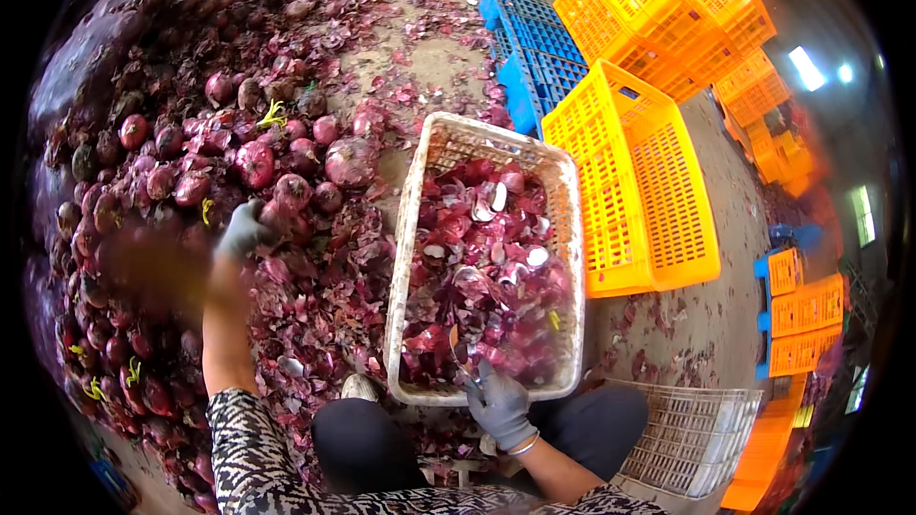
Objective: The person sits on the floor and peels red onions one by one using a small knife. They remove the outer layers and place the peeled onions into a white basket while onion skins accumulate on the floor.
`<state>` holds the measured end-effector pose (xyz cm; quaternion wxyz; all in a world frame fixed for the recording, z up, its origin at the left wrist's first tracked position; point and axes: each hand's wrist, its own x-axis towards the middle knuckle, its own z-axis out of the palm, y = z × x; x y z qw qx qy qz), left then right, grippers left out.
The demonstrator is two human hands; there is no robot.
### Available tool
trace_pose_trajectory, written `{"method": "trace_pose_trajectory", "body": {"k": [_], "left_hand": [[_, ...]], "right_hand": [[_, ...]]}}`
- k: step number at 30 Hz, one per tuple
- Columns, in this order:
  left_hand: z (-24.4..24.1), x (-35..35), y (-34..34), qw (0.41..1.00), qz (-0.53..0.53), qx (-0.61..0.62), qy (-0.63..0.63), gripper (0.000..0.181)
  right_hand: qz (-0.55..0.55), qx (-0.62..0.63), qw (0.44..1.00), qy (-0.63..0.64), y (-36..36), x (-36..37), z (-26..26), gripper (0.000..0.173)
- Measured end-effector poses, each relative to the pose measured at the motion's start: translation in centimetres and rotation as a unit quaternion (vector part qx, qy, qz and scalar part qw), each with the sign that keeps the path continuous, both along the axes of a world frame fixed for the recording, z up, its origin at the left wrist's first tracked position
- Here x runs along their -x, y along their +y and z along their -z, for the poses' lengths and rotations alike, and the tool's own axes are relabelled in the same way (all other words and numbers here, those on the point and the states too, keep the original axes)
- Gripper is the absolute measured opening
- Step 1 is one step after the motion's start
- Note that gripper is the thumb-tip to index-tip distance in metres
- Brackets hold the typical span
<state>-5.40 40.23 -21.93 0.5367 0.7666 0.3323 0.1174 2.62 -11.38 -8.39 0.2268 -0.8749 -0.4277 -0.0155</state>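
Note:
My left hand [247,230], in a grey glove, reaches into a heap of red onions [255,163] and touches a reddish onion [283,220]. Its fingertips are hidden, so I cannot tell whether they grip it. Over the near rim of a dirty white plastic crate [409,229], my gloved right hand [499,400] holds a small knife [456,347], its blade pointing away from me. Loose onion skins [458,222] and pale cut ends [499,197] lie inside the crate, which stands before my knees.
A yellow plastic crate [601,186] stands against the white crate's right side. Behind it are a blue pallet [540,36] and stacked yellow crates [644,7]. A whitish slatted crate [680,436] lies by my right knee. Onion skins [315,315] litter the floor.

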Motion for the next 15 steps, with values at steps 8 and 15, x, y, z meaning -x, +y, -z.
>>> {"method": "trace_pose_trajectory", "body": {"k": [8, 15], "left_hand": [[8.4, 5.8, -17.0, 0.773, -0.153, 0.5, -0.359, 0.037], [-0.7, 4.5, -19.5, 0.747, -0.016, 0.505, -0.431, 0.048]], "right_hand": [[0.011, 0.014, 1.0, -0.002, -0.2, -0.1, 0.9, 0.044], [0.048, -0.02, 0.993, 0.107, 0.0, -0.9, 1.4, 0.046]]}}
